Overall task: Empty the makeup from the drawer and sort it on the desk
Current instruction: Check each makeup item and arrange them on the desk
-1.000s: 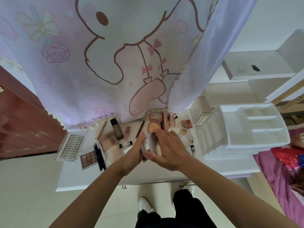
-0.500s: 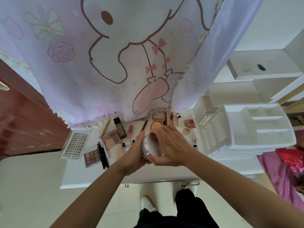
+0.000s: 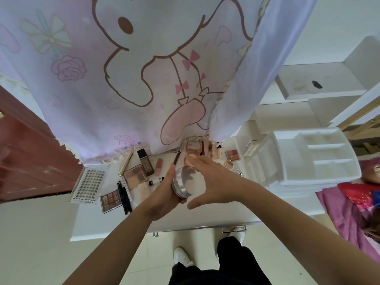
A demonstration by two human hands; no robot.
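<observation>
A round powder jar (image 3: 186, 182) with a silver band and clear lid is gripped from the left by my left hand (image 3: 164, 194), tilted above the white desk (image 3: 115, 223). My right hand (image 3: 218, 182) arches beside the jar on the right, fingers over its top edge and thumb spread below, apart from it. Makeup lies sorted on the desk: an eyeshadow palette (image 3: 111, 199), black pencils (image 3: 124, 197), a face palette (image 3: 134, 176), a dark foundation bottle (image 3: 145, 164), a pink compact (image 3: 192, 148) and a small blush palette (image 3: 232, 154).
A white compartmented drawer tray (image 3: 308, 157) sits on the desk's right end. A lash sheet (image 3: 88, 186) lies at the left end. A cartoon curtain (image 3: 144, 79) hangs over the desk's back. A red door (image 3: 26, 157) stands left, pink bedding (image 3: 349, 212) right.
My right hand has slid off the jar's lid to the right and spread out, so the lid now shows. My left hand still holds the jar.
</observation>
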